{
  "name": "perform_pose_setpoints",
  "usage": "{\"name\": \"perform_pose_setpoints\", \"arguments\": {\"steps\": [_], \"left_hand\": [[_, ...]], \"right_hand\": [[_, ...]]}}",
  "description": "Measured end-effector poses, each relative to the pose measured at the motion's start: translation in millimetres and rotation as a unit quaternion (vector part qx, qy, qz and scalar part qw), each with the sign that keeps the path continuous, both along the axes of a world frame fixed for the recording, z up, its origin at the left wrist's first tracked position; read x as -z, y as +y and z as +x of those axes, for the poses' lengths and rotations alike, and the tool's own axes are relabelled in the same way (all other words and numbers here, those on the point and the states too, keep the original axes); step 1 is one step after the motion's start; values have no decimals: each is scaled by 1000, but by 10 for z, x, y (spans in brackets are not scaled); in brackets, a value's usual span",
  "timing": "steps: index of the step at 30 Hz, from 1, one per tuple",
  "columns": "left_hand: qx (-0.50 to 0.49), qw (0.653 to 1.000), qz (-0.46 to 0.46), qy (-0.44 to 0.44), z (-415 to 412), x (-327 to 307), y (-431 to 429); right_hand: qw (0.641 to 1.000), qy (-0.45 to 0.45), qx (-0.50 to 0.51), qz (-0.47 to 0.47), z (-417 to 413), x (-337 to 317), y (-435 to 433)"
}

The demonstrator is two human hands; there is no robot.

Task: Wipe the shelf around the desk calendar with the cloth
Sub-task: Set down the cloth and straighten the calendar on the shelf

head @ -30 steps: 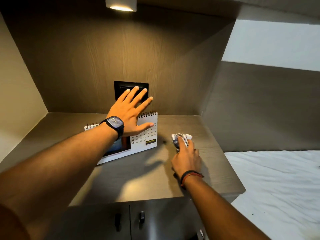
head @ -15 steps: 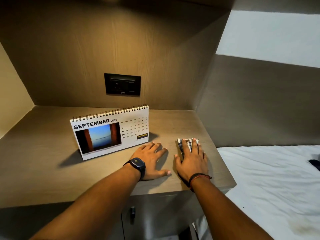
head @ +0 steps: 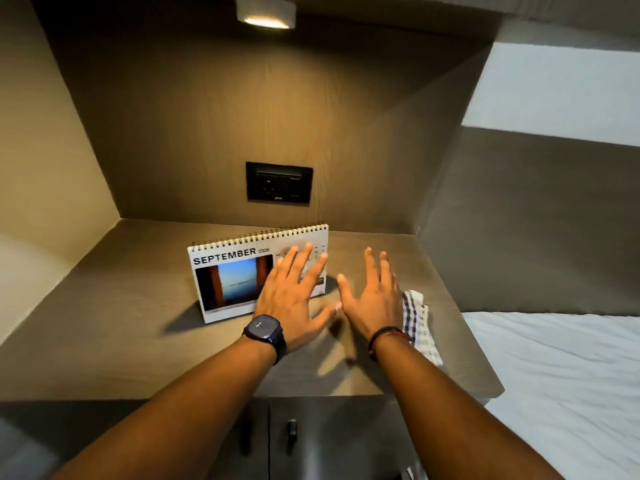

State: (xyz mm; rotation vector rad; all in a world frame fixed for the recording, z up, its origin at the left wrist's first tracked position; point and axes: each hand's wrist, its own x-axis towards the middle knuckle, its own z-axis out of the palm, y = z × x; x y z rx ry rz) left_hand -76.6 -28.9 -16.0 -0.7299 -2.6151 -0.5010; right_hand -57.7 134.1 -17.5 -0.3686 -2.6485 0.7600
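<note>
A white spiral-bound desk calendar (head: 235, 271) showing September stands upright on the brown shelf (head: 104, 323), near its middle. My left hand (head: 294, 296), with a dark watch on the wrist, hovers open with spread fingers in front of the calendar's right part. My right hand (head: 374, 296) is open too, fingers spread, held just right of the left hand and above the shelf. The checked cloth (head: 419, 323) lies loose on the shelf at the right, partly hidden behind my right wrist. Neither hand holds it.
A black wall socket (head: 279, 182) sits on the back panel above the calendar. A ceiling lamp (head: 266, 13) shines from above. Cabinet doors with dark handles (head: 292, 432) are below the shelf. A white bed (head: 568, 375) lies to the right.
My right hand has lifted off the cloth and left it lying on the shelf. Both hands rose from the shelf and moved forward, the left one now in front of the calendar.
</note>
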Motion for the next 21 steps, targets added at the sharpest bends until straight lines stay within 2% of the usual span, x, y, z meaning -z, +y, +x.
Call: {"name": "perform_pose_setpoints", "arguments": {"steps": [3,5,8,10,12,13,21], "left_hand": [[-97,988,104,63,39,-180,-292],[-184,966,167,77,65,-236,-483],[-313,911,269,14,71,-248,-709],[-331,866,369,-66,49,-239,-753],[-308,823,454,-151,-8,-201,-745],[-301,815,461,-180,-40,-181,-738],[-278,793,486,-239,-621,-173,-1053]], "right_hand": [[983,46,-21,-179,-218,-230,-329],[967,49,-27,-249,-324,-336,-499],[942,9,-46,-331,-445,-439,-684],[927,-15,-43,-373,-495,-466,-760],[919,-20,-23,-394,-514,-473,-818],[918,-18,-11,-396,-515,-470,-843],[932,16,82,-353,-602,-407,-1216]]}}
